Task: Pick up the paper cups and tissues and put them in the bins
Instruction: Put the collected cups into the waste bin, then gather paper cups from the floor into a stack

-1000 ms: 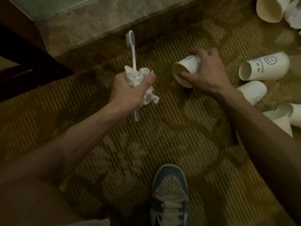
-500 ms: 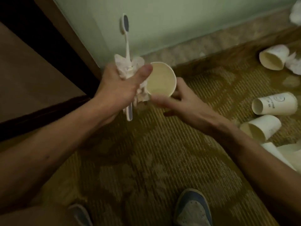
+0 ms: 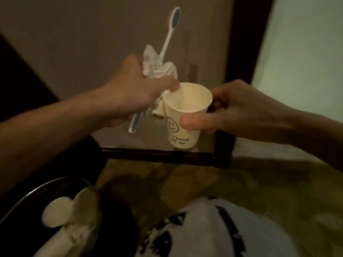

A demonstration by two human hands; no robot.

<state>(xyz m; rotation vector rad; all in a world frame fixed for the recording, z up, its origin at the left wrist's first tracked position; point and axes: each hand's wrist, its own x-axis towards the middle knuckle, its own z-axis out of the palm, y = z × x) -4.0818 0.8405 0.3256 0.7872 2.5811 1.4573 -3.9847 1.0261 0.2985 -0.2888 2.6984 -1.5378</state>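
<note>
Now the bin (image 3: 37, 187) has come into view at 7 o'clock, with cups (image 3: 55, 214) already inside. At centre, the left hand (image 3: 137, 93) clenches a crumpled tissue (image 3: 154, 65) and a toothbrush (image 3: 169, 34). Its thumb touches the paper cup (image 3: 185, 115), which the right hand (image 3: 241, 108) pinches upright. This is the carrying step, I judge. Next, both loads must go down toward 7 o'clock and be released.

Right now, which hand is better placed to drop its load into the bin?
Left, probably: the left hand, gripping tissue and toothbrush, sits nearer the bin; the right hand holds the cup farther off.
</note>
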